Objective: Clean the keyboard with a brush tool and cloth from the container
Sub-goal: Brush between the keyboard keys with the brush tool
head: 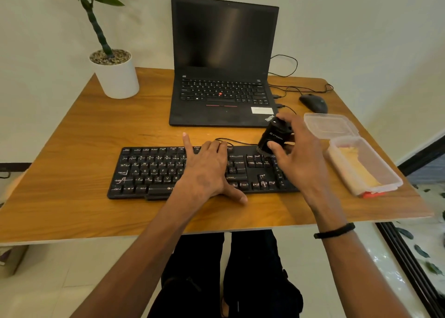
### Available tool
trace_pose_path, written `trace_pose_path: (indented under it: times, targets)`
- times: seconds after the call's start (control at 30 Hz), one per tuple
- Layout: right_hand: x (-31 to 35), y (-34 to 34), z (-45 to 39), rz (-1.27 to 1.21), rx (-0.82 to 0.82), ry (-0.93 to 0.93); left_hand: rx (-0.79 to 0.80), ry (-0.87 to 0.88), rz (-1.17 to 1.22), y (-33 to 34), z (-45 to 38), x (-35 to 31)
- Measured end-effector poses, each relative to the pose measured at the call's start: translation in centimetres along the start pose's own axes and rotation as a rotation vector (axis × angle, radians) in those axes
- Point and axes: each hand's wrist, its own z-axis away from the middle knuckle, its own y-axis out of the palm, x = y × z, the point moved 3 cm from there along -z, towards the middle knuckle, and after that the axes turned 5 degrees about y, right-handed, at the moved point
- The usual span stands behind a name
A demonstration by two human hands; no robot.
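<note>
We grip brush (274, 137) w/ right hand (298, 159), fingers clamped round it, bristles down over keyboard (154, 171) far-right keys; left hand (207, 171) flat, fingers apart, steadying middle.

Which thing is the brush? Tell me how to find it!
Start at the black keyboard lying at the front of the wooden table. Go to its far right corner, where the right hand grips a stubby black brush tool with short bristles pointing down at the keys. Unlike the flat black mouse behind it, it stands tall and carries pale lettering.
</note>
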Motion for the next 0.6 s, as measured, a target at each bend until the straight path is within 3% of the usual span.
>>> trace_pose_path:
  times: [0.17, 0.37, 0.6]
  targets:
    - [0.9, 1.1, 0.8, 0.225, -0.134, -0.015, -0.016, 0.001, 0.003, -0.2, -0.1, -0.1]
    - [2.5, 3.1, 0.9, 0.066, -0.115, 0.023, 0.004, -0.013, 0.004, -0.3, -0.2, -0.2]
    - [0.8, -0.3, 0.3, 0.239, -0.181, 0.135, 0.023, -0.002, -0.016, -0.7, -0.5, -0.3]
